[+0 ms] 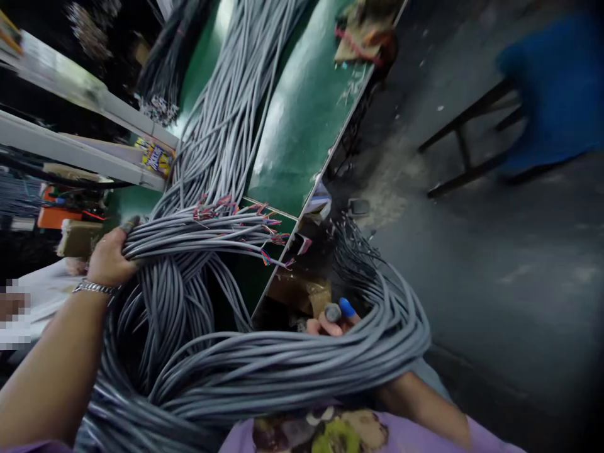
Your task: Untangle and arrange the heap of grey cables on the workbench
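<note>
The left hand (111, 257) clasps a gray multicore cable bundle (202, 236), its colored wire ends (278, 239) over the green tabletop (302, 138), while the right hand (329, 325) curls around a cable loop (283, 362) beside the table's edge.

Dim overall, with white glare streaking the surface (302, 119) and softer sheen along the grey cables (226, 119). Deep in shadow at upper left and below the surface's edge. Smeared by blur at right over the blue seat (559, 94) and floor (472, 270), stretched toward the borders, pixelated at far left.
</note>
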`<state>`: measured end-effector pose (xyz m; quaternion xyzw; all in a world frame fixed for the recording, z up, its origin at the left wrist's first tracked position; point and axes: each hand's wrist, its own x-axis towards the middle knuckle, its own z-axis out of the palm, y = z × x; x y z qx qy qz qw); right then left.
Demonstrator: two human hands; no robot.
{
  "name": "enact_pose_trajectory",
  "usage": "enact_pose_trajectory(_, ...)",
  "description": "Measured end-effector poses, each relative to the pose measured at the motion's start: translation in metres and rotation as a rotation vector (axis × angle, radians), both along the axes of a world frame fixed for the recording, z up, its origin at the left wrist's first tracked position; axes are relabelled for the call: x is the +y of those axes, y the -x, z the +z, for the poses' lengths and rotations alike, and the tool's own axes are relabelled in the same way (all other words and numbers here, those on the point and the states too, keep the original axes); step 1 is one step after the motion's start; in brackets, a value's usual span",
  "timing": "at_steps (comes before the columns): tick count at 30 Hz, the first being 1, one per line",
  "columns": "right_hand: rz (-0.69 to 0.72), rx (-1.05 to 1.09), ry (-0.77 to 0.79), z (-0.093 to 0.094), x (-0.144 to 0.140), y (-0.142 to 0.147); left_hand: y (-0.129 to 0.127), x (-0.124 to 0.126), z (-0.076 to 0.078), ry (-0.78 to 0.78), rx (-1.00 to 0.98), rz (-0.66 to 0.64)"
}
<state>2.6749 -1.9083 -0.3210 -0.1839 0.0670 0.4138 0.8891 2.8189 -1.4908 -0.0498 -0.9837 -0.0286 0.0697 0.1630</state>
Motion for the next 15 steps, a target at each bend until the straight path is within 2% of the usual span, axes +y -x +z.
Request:
enact_pose_trajectory(4, 0.058, -0.143, -0.277, 0.086, -0.020, -0.013, 0.002, 0.010, -0.002, -0.066, 0.043, -0.033)
enact_pose_trajectory(6, 0.091, -0.246, -0.282, 0.126, -0.029, -0.026, 0.005, 0.015, -0.004, -0.072, 0.038, -0.058)
enact_pose_trajectory(9, 0.134, -0.344, -0.203, 0.190, -0.031, -0.042, 0.006, 0.017, -0.007, -0.019, 0.013, -0.054)
enact_pose_trajectory(12, 0.142, -0.428, -0.075, 0.255, -0.021, -0.053, 0.008, 0.011, -0.003, 0.042, 0.041, 0.031)
enact_pose_trajectory(15, 0.166, -0.636, 0.172, 0.301, -0.007, -0.063, 0.014, 0.000, 0.005, 0.066, 0.068, 0.090)
